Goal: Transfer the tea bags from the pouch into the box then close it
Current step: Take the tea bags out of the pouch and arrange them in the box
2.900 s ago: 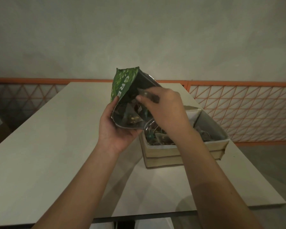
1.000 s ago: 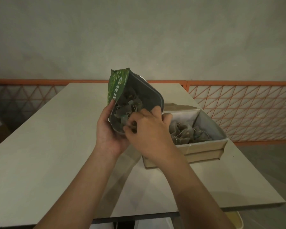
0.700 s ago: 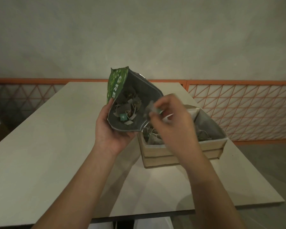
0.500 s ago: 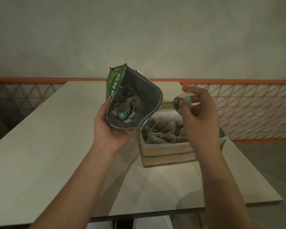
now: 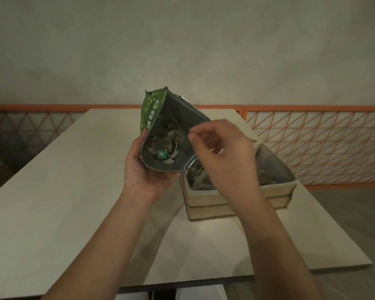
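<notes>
Where railing runs — pale table (image 5: 52, 202)

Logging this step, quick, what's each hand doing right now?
Left hand: holds the green pouch by its lower edge.
Right hand: at the pouch mouth, fingers curled; blurred, cannot tell if it holds a tea bag.

My right hand (image 5: 223, 152) was up high over the box (image 5: 236, 198) half a second ago, pinching a tea bag. Now it has come back to the mouth of the pouch (image 5: 178, 126), and I can't see a bag in it.
</notes>
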`<control>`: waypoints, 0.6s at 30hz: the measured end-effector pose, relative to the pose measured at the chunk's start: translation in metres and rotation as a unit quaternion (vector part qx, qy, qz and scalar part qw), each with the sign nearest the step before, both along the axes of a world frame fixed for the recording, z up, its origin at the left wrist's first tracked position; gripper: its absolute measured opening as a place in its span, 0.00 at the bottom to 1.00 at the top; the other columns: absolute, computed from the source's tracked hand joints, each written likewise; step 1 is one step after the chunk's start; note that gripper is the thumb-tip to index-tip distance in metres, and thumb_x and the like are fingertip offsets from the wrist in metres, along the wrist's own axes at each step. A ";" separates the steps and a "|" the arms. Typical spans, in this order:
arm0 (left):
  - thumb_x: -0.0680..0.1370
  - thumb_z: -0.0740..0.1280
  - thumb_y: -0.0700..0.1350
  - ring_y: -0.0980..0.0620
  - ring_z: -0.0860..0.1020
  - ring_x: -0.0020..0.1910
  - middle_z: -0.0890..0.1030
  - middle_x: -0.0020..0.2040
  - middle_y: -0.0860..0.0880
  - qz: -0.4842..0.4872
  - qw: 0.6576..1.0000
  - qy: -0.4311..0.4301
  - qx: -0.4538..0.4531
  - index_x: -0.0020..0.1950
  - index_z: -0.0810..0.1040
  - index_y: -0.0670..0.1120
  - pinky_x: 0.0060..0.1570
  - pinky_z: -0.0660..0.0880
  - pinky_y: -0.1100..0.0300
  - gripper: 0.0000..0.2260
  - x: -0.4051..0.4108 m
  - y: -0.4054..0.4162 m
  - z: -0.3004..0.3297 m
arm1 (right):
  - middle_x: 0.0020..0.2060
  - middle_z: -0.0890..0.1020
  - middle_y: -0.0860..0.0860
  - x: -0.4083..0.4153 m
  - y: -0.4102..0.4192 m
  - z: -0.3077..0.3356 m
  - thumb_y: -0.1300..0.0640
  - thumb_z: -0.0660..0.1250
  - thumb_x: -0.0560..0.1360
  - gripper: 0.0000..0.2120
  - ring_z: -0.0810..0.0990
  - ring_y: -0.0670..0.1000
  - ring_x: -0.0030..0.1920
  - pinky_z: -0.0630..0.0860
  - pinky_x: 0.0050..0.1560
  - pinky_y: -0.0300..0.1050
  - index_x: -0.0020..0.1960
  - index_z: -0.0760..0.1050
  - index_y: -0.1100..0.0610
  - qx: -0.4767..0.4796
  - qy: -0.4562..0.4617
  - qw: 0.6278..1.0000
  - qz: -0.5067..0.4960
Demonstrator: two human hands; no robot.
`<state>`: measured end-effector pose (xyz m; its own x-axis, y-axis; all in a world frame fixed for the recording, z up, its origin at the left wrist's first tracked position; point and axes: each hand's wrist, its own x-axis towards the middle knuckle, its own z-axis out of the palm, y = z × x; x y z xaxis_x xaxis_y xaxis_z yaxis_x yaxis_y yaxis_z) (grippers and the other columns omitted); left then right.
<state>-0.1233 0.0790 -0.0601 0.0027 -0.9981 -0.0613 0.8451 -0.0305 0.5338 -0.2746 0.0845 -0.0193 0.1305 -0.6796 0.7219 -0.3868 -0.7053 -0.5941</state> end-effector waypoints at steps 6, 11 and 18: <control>0.80 0.59 0.56 0.46 0.85 0.47 0.86 0.53 0.44 0.018 1.000 -0.018 -0.017 0.47 0.89 0.45 0.49 0.81 0.54 0.21 0.001 0.002 0.002 | 0.50 0.83 0.51 0.043 -0.029 0.009 0.57 0.65 0.78 0.09 0.79 0.50 0.51 0.78 0.52 0.44 0.54 0.83 0.53 0.030 0.240 0.970 -0.010; 0.78 0.61 0.56 0.45 0.85 0.49 0.85 0.56 0.44 0.017 1.000 -0.024 -0.010 0.49 0.88 0.46 0.55 0.78 0.53 0.20 0.005 0.004 0.000 | 0.58 0.77 0.54 0.062 -0.052 0.010 0.57 0.65 0.78 0.15 0.72 0.56 0.62 0.71 0.59 0.51 0.64 0.77 0.54 0.070 0.403 0.912 -0.040; 0.80 0.59 0.57 0.44 0.85 0.49 0.85 0.57 0.42 0.007 1.000 -0.025 0.008 0.51 0.88 0.44 0.55 0.78 0.52 0.22 0.008 0.001 -0.001 | 0.63 0.75 0.53 0.068 -0.062 -0.001 0.42 0.58 0.79 0.18 0.65 0.56 0.67 0.57 0.68 0.54 0.61 0.77 0.50 0.164 0.433 0.886 -0.015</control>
<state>-0.1150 0.0802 -0.0610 0.0196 -0.9968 -0.0771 0.8173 -0.0284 0.5756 -0.2061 0.0227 -0.0200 0.5174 -0.8470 0.1222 -0.8137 -0.5311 -0.2362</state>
